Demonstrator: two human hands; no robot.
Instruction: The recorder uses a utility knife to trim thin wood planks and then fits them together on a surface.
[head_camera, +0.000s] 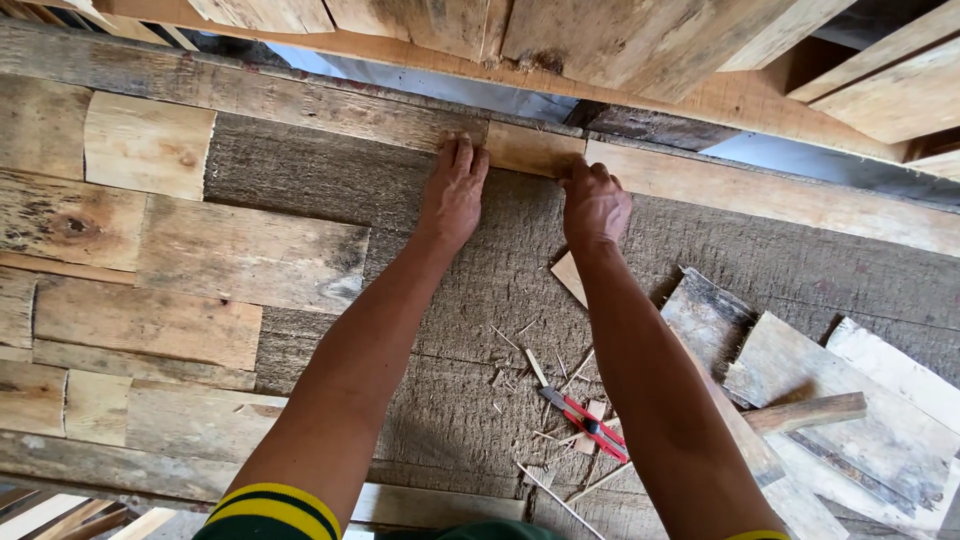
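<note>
From the head camera we look straight down on a grey, rough board (300, 170) with pale wood pieces laid over it in rows. Both arms run up from the bottom edge, cut off at the sleeves, where a yellow-and-green cuff (272, 510) shows at seven o'clock.

The left hand (453, 190) lies flat, palm down, fingers straight, at twelve o'clock; its fingertips touch the left end of a small wood block (530, 148). We cannot see under the palm. The right hand (594, 205) sits just beside it at one o'clock, fingers curled down against the block's lower right corner; it presses rather than closes round it, and its fingertips are hidden from us.

The block is short, smooth and tan, set in line with a long plank (780, 195) that runs off to three o'clock.

Below the right forearm, a red utility knife (585, 425) lies at five o'clock among thin splinters and shavings (535, 365). A pale wedge of wood (568, 275) peeks from behind the wrist, mostly covered. At four o'clock, weathered grey scraps (800, 380) overlap in a loose pile, one crossed by a narrow stick (805, 412). Stacked planks at the top edge are cut off.
</note>
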